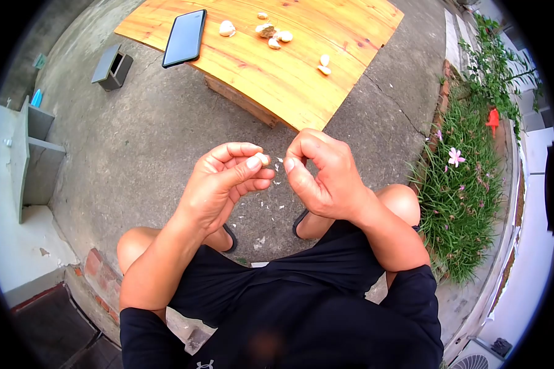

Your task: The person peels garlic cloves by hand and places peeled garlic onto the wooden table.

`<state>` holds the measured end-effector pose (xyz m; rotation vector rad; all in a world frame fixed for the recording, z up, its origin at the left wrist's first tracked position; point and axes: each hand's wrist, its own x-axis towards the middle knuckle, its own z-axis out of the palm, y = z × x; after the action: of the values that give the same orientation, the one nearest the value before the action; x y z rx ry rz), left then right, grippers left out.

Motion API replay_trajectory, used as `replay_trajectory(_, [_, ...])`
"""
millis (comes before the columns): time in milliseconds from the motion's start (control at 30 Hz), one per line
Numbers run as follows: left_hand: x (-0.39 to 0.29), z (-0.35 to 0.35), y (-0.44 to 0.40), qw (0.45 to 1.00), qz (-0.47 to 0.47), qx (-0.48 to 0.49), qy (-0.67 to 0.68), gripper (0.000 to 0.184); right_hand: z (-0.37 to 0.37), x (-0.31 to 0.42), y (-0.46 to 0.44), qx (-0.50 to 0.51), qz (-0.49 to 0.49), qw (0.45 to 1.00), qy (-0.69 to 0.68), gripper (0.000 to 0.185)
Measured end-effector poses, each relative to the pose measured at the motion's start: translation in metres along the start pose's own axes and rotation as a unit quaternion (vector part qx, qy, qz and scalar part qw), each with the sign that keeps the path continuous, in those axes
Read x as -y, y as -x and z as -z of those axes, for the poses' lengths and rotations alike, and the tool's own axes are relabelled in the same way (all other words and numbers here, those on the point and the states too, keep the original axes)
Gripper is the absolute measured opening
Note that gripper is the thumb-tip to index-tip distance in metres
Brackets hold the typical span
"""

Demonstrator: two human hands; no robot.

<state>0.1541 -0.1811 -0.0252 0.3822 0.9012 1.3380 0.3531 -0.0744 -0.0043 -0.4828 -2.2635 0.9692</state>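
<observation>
Clock directions are read around the middle of the view. At nine o'clock, by the wall, stands a grey cabinet [38,157]; at ten, a small grey box [109,69] sits on the concrete ground [135,135]. At eleven, a dark-framed phone [184,39] lies by the near edge of the wooden table [277,74]. Just left of centre, the left hand [224,178] pinches a pale garlic clove [263,159] between thumb and fingertips. Toward twelve, a whitish garlic bulb [227,28] rests on the table, with a cluster of garlic pieces [269,32] to its right. White flecks [276,182] dot the ground below the hands. Near one o'clock lie two loose cloves [324,64]. Right of centre, the right hand [323,172] is curled, its thumb close to the forefinger; whether it holds anything, I cannot tell. It is apart from the clove in the left hand. At three o'clock grows leafy grass [461,203] with a pink flower [455,157].
</observation>
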Motion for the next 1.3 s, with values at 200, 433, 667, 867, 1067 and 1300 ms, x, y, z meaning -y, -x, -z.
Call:
replay_trajectory(200, [-0.003, -0.002, 0.001, 0.999, 0.022, -0.018, 0.042, 0.019, -0.013, 0.013, -0.008, -0.075, 0.012, 0.996, -0.040, 0.013])
replay_trajectory(433, [0.000, 0.002, 0.000, 0.998, 0.047, -0.008, 0.027, 0.016, -0.014, 0.003, -0.002, -0.062, 0.053, 0.997, 0.005, 0.014])
replay_trajectory(667, [0.001, 0.000, 0.002, 0.996, 0.080, -0.003, 0.039, 0.019, -0.016, 0.006, -0.001, -0.060, 0.020, 0.998, 0.002, 0.011])
replay_trajectory(867, [0.006, 0.003, 0.002, 0.995, 0.090, -0.003, 0.041, 0.016, -0.021, 0.006, 0.001, -0.078, -0.020, 0.997, -0.013, 0.011])
replay_trajectory(1067, [0.009, 0.002, 0.001, 0.996, 0.086, -0.017, 0.031, 0.017, -0.024, 0.007, 0.003, -0.067, -0.062, 0.996, -0.002, 0.010])
replay_trajectory(1300, [0.007, -0.006, 0.004, 0.994, 0.047, -0.044, -0.085, 0.019, -0.023, 0.010, 0.004, -0.060, -0.089, 0.994, 0.001, 0.018])
